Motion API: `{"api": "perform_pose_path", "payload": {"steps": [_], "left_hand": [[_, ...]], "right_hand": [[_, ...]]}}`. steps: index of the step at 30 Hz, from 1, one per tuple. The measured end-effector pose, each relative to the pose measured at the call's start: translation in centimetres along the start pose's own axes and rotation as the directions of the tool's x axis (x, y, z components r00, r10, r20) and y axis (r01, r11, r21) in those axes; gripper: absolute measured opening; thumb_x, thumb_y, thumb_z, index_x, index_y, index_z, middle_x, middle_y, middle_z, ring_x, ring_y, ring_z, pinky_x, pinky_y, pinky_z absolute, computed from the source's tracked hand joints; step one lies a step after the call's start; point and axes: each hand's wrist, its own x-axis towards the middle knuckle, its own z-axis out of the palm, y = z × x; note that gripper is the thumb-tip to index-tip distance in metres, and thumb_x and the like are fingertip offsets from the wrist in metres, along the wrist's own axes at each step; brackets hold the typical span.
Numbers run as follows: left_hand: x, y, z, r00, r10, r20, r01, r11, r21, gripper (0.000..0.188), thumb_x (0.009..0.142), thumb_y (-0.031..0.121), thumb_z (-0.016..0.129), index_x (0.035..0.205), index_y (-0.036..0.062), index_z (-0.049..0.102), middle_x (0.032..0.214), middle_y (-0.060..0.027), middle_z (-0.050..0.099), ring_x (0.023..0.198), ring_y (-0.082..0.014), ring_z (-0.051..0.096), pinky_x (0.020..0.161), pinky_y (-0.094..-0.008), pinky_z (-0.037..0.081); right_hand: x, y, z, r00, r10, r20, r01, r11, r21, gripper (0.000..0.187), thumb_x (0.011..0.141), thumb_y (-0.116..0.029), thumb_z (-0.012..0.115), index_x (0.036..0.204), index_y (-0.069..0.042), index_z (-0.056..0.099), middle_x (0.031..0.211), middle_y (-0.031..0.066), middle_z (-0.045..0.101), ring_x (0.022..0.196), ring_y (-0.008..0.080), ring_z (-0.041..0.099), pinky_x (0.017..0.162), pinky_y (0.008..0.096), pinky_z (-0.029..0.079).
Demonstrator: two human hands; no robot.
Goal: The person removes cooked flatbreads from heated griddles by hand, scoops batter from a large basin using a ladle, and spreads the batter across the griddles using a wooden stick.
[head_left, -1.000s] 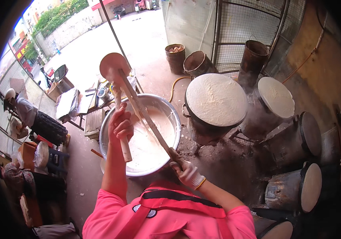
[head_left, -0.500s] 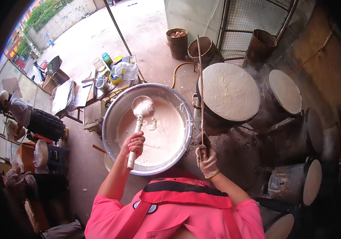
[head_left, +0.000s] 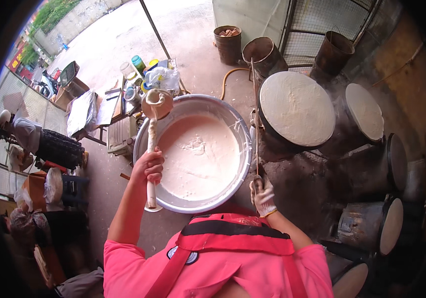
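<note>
My bare left hand (head_left: 148, 165) is wrapped round the pale handle of a ladle (head_left: 156, 105), whose round bowl, coated with thick white batter, is above the far left rim of a large metal basin (head_left: 247, 161). Creamy batter (head_left: 200, 166) fills much of the basin. To the basin's right, my right hand (head_left: 264, 199), in a whitish work glove, grips the near end of a long thin rod (head_left: 256, 116). The rod reaches away past the left edge of a round griddle (head_left: 298, 108) covered by a pale sheet of batter.
Another batter-covered griddle (head_left: 365, 111) and several drum-like stoves (head_left: 367, 228) stand along the right. Rusty buckets (head_left: 228, 47) are at the back. A cluttered table (head_left: 118, 107) with jars and a plastic bag is beyond the basin's left. Another person (head_left: 39, 136) is at the far left.
My left hand has lifted the ladle out from over the middle of the batter and moved it left to the rim. The right hand keeps its grip on the rod.
</note>
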Motion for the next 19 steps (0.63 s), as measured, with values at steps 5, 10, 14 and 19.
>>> {"api": "perform_pose_path", "payload": {"steps": [5,10,14,19], "left_hand": [[2.4,-3.4,-2.5,0.989,-0.145,0.031,0.148,0.972,-0.183,0.014,0.103,0.009,0.047,0.101,0.0148,0.059,0.056,0.0056,0.033,0.036,-0.0044,0.029,0.030,-0.0223,0.027],[1.2,-5.9,5.5,0.954,-0.052,0.295,0.026,0.995,0.092,0.017,0.102,0.006,0.044,0.116,0.0165,0.046,0.053,0.0042,0.031,0.030,-0.0048,0.023,0.025,-0.0223,0.025],[8.8,-9.7,11.1,0.990,-0.070,0.119,0.042,0.975,0.218,0.011,0.101,0.007,0.050,0.106,0.0156,0.052,0.054,0.0056,0.032,0.033,-0.0043,0.026,0.027,-0.0209,0.026],[17.9,-19.7,16.8,0.821,-0.529,0.217,0.554,0.829,-0.077,0.006,0.101,0.010,0.052,0.098,0.0118,0.057,0.059,0.0042,0.037,0.038,-0.0062,0.032,0.032,-0.0228,0.031]], "right_hand": [[-2.2,-3.3,0.4,0.947,-0.321,-0.025,0.309,0.927,-0.211,0.038,0.103,-0.045,0.051,0.115,-0.009,0.052,0.066,-0.0009,0.052,0.042,0.0057,0.045,0.035,0.0215,0.036],[-3.7,-3.5,-3.0,0.937,-0.304,-0.174,0.285,0.950,-0.126,0.032,0.103,-0.035,0.056,0.115,-0.005,0.056,0.070,-0.0020,0.055,0.051,0.0038,0.045,0.043,0.0208,0.037],[-4.8,-3.0,-8.8,0.930,-0.280,-0.239,0.270,0.960,-0.075,0.035,0.102,-0.032,0.059,0.124,-0.005,0.056,0.071,-0.0017,0.054,0.055,0.0038,0.046,0.046,0.0202,0.037],[-6.2,-0.1,-20.6,0.838,-0.427,-0.339,0.298,0.879,-0.371,0.053,0.103,-0.032,0.057,0.149,-0.010,0.043,0.082,0.0010,0.061,0.063,0.0068,0.052,0.053,0.0220,0.044]]}}
